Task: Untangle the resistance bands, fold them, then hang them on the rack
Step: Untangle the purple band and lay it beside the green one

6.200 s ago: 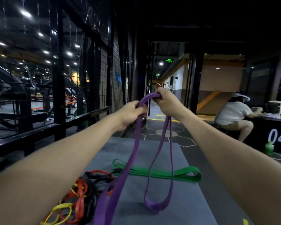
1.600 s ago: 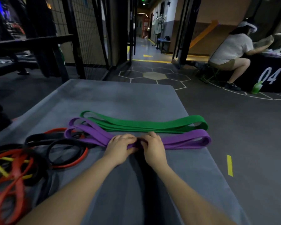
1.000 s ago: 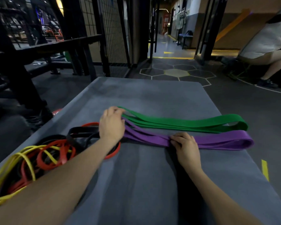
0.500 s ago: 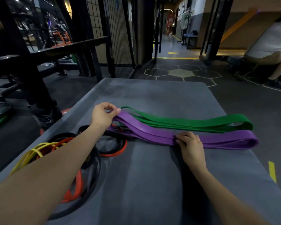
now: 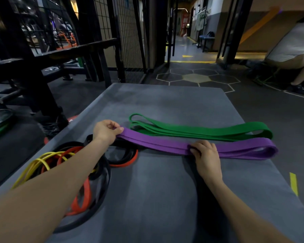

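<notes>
A purple resistance band lies folded flat across the grey mat. My left hand pinches its left end between thumb and fingers. My right hand presses on the band near its middle, fingertips curled over the layers. A green band lies folded just behind the purple one. At the left, a tangle of black, red and yellow bands lies on the mat, partly under my left forearm.
A black metal rack and rail stand at the left beyond the mat. A person sits at the far right. Dark floor with hexagon markings lies ahead, and a yellow tape mark at the right.
My left hand has drawn the purple band's left end outward and the layers now lie straighter. My right hand has stayed on the middle. The view has shifted slightly.
</notes>
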Demonstrator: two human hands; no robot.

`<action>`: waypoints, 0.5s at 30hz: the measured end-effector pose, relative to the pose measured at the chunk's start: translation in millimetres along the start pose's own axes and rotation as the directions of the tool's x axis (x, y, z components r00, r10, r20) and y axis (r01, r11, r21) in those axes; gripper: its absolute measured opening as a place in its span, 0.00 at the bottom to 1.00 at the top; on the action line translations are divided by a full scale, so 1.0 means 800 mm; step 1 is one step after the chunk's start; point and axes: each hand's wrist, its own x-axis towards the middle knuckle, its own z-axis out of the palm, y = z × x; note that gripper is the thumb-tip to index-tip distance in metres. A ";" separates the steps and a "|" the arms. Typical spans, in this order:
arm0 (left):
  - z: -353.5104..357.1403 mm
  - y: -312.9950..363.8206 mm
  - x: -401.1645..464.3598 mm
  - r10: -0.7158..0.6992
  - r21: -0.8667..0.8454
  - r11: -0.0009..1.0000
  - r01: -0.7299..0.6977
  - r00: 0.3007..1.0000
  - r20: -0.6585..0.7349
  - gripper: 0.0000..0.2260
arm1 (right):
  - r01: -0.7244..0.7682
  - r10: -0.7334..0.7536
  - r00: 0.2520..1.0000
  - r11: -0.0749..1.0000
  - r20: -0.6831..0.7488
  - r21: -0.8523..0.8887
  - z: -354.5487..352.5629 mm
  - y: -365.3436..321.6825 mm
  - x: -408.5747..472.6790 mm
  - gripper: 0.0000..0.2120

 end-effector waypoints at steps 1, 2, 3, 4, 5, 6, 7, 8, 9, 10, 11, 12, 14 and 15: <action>0.001 -0.003 -0.002 0.014 0.046 0.999 -0.013 1.000 -0.008 0.13 | 0.004 -0.004 1.000 1.000 -0.003 -0.002 0.000 0.000 0.000 0.07; 0.003 -0.003 -0.005 0.022 0.067 0.998 -0.021 1.000 -0.016 0.13 | 0.008 -0.008 1.000 1.000 -0.006 -0.002 0.000 0.001 0.001 0.07; 0.006 -0.004 -0.006 0.026 0.075 0.997 -0.025 0.999 -0.022 0.14 | 0.009 -0.009 1.000 1.000 -0.007 -0.002 0.000 0.001 0.001 0.07; 0.009 -0.004 -0.006 0.030 0.083 0.996 -0.027 0.999 -0.028 0.14 | 0.008 -0.008 1.000 1.000 -0.006 -0.002 0.000 0.001 0.001 0.07; 0.010 -0.005 -0.006 0.029 0.083 0.996 -0.025 0.999 -0.035 0.14 | 0.008 -0.008 1.000 1.000 -0.006 -0.007 0.000 0.001 0.001 0.06; 0.011 -0.005 -0.006 0.028 0.086 0.996 -0.024 0.999 -0.041 0.14 | 0.009 -0.009 1.000 1.000 -0.006 -0.014 0.000 0.001 0.000 0.06; 0.011 -0.005 -0.006 0.028 0.086 0.996 -0.024 0.999 -0.042 0.14 | 0.011 -0.011 1.000 1.000 -0.008 -0.020 -0.001 0.000 0.000 0.06; 0.010 -0.005 -0.005 0.033 0.088 0.996 -0.030 0.999 -0.038 0.14 | 0.016 -0.016 1.000 1.000 -0.013 -0.027 -0.002 -0.002 -0.001 0.05; 0.008 -0.005 -0.004 0.036 0.088 0.996 -0.033 0.999 -0.033 0.14 | 0.032 -0.032 0.999 0.999 -0.019 -0.038 -0.003 -0.004 -0.001 0.04; 0.008 -0.004 -0.003 0.040 0.087 0.995 -0.038 0.999 -0.025 0.14 | 0.068 -0.069 0.997 0.996 -0.025 -0.052 -0.004 -0.008 0.000 0.04; 0.007 -0.004 -0.002 0.044 0.086 0.995 -0.043 0.999 -0.012 0.14 | 0.117 -0.119 0.993 0.991 -0.020 -0.063 -0.004 -0.015 0.001 0.04; 0.007 -0.004 -0.001 0.052 0.083 0.995 -0.052 0.999 0.001 0.14 | 0.176 -0.176 0.984 0.982 -0.002 -0.067 -0.003 -0.026 0.004 0.06; 0.007 -0.004 0.002 0.066 0.070 0.995 -0.067 0.998 0.019 0.15 | 0.301 -0.297 0.950 0.953 0.097 -0.027 0.004 -0.061 0.016 0.12; 0.007 -0.005 0.002 0.070 0.059 0.996 -0.071 0.997 0.021 0.15 | 0.350 -0.345 0.922 0.937 0.177 0.004 0.011 -0.082 0.023 0.15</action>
